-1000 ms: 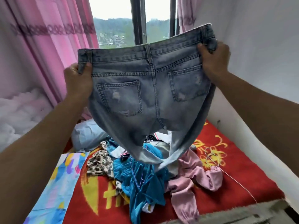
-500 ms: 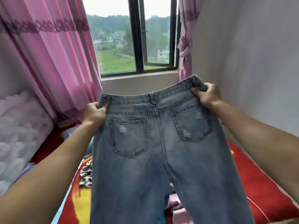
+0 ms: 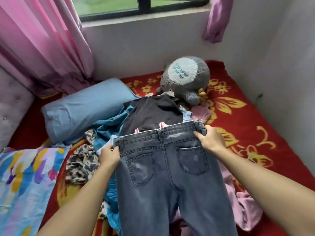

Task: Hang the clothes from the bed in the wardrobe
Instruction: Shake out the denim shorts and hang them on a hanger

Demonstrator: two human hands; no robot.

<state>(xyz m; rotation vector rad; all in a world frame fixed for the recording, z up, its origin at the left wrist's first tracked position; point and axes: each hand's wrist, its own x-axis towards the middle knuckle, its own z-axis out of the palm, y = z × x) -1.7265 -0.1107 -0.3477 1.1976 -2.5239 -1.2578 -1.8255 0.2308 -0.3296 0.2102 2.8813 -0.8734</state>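
A pair of faded blue-grey denim jeans point(image 3: 170, 176) is held spread over the middle of a bed covered by a red blanket patterned with yellow flowers point(image 3: 255, 116). The waistband is turned towards the bed's far edge under the window wall, and the legs run back towards the near edge and out of the bottom of the view, so the long axis lies far to near. The seat side faces up, with two stitched patch pockets, worn pale patches and belt loops on show. The waistband is pulled taut and slants, its right end further off than its left.

The left end of the waistband is pinched by the left hand point(image 3: 109, 155), thumb laid on top beside a belt loop and fingers curled beneath. The right end is clamped by the right hand point(image 3: 210, 139), fingers folded over the thick denim edge. Whether the legs rest on the clothes below cannot be told.

Under and around the jeans a loose heap is seen: a flat black cotton garment point(image 3: 153, 113) just beyond the waistband, a crumpled teal cloth point(image 3: 109, 125) and a leopard-print garment point(image 3: 81, 164) towards the left edge, and a soft pink garment point(image 3: 245, 206) towards the right. A smooth blue pillow point(image 3: 81, 109) lies near the far left corner, and a round grey plush toy point(image 3: 185, 77) with a pale fuzzy belly near the far edge. A bright multicoloured sheet point(image 3: 25, 181) covers the near left corner. Pleated pink curtains point(image 3: 42, 45) hang behind.
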